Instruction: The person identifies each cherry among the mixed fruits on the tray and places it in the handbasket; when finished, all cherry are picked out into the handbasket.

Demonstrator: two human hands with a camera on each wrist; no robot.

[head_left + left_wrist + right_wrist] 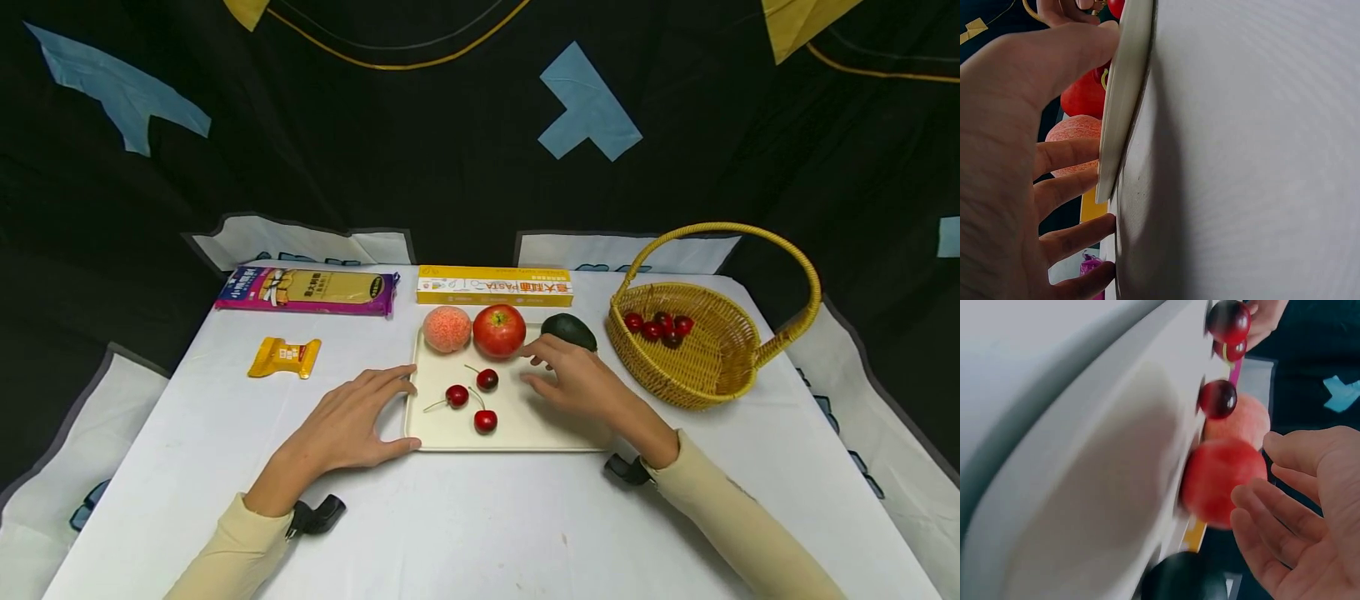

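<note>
My left hand lies along the left end of a cream tray, fingers spread. In the left wrist view the thumb and two fingertips are right at the tray's rim. Over the tray's right half hovers my right hand, fingers loosely bent and nothing between them. Three stemmed cherries lie on the tray, the upper one closest to the right hand. Along the tray's back sit a pinkish, rough-skinned peach, a red apple and a dark green avocado, which the right hand partly covers.
Right of the tray stands a yellow wicker basket with a tall handle and several cherries inside. A yellow and white pasta box lies behind the tray. To the left are a purple pasta packet and a small orange-yellow wrapped snack.
</note>
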